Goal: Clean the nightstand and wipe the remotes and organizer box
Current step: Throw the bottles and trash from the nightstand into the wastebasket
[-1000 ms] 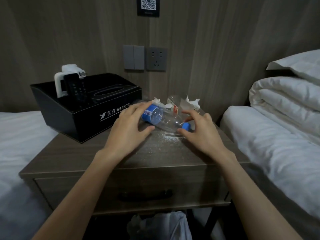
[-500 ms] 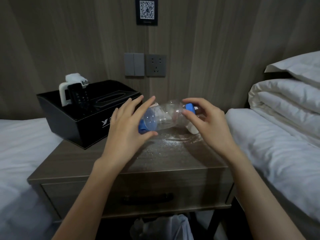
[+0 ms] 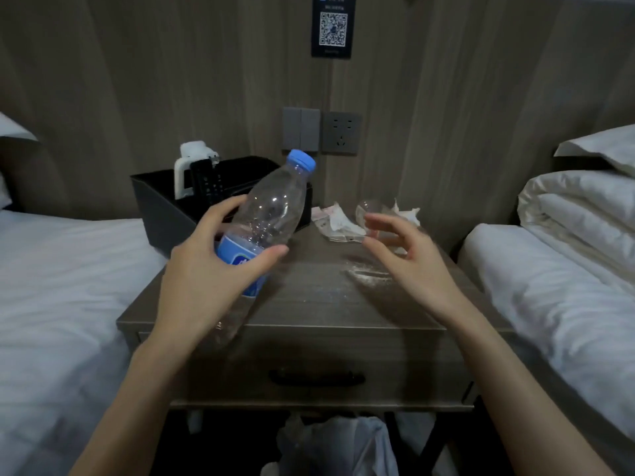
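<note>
My left hand (image 3: 206,269) grips an empty clear plastic bottle (image 3: 271,207) with a blue cap and blue label, held tilted above the left part of the wooden nightstand (image 3: 309,304). My right hand (image 3: 409,255) hovers over the right side with relaxed, spread fingers and holds nothing. White powder (image 3: 367,273) is scattered on the nightstand top just under that hand. The black organizer box (image 3: 161,207) stands at the back left, with a black remote (image 3: 208,183) and a white remote (image 3: 187,170) upright in it.
Crumpled tissues and wrappers (image 3: 338,219) and a clear plastic cup (image 3: 369,209) lie at the back right of the nightstand. White beds flank it on both sides. A bin with a white bag (image 3: 336,444) sits below the drawer. Wall switches and a socket (image 3: 340,132) are behind.
The bottle went from lying on the nightstand between both hands to being lifted and tilted cap-up in my left hand. My right hand let go and moved aside to the right.
</note>
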`<state>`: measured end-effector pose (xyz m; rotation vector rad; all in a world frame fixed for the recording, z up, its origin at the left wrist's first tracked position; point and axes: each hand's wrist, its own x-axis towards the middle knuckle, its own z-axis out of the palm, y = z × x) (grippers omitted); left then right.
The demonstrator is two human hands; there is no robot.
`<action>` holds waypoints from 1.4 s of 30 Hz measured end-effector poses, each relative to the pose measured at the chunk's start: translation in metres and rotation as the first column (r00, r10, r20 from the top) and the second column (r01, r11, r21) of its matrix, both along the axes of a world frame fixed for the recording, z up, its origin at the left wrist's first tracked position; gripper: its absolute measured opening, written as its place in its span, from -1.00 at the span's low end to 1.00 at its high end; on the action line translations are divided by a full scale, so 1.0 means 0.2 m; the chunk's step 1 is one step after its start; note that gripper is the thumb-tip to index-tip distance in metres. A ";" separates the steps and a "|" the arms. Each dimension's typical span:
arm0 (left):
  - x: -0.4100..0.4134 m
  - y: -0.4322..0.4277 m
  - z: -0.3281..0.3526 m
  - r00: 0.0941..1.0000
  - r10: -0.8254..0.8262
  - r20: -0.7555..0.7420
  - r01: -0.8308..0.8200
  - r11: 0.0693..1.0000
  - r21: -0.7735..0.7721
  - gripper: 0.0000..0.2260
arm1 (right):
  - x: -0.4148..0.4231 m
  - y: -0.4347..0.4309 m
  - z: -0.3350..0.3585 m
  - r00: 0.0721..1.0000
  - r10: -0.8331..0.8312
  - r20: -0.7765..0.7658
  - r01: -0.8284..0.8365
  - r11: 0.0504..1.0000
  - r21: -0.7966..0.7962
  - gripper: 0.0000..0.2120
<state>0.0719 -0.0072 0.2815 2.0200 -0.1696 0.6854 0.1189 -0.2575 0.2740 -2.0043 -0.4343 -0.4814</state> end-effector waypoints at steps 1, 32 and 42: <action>0.00 0.02 -0.01 0.999 -0.013 -0.031 0.010 0.996 -0.084 -0.34 | 0.01 0.01 -0.01 1.000 -0.031 -0.004 0.030 0.998 -0.049 -0.65; 0.03 0.09 -0.13 0.951 -0.291 -0.107 0.195 0.828 -0.526 -0.42 | 0.83 0.27 -0.11 0.854 -0.505 0.121 0.513 0.782 -0.355 -0.66; -0.07 0.05 -0.09 0.942 -0.315 -0.119 0.185 0.779 -0.599 -0.40 | 0.15 0.30 0.16 0.899 -0.293 0.326 0.290 0.955 0.057 -0.76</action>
